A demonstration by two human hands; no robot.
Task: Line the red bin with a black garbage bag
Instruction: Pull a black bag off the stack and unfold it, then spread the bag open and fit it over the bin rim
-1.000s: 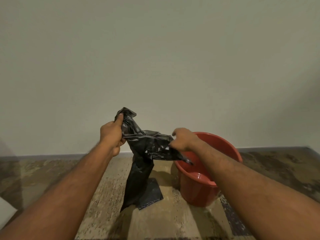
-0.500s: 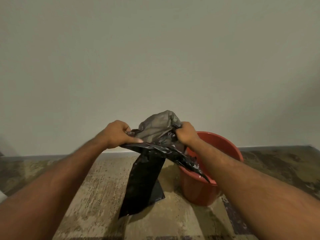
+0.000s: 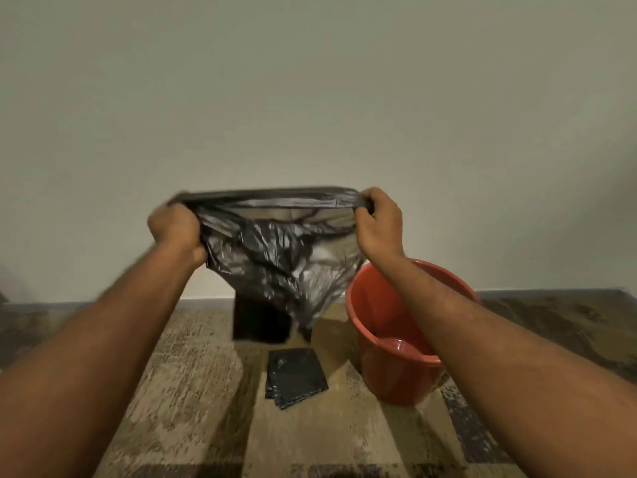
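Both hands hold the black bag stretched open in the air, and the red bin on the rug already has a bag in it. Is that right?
Not quite: the red bin is bare inside, with no liner, as the head view shows. The rest holds: the left hand and right hand hold the black bag stretched open in the air, and the bin stands on the rug.
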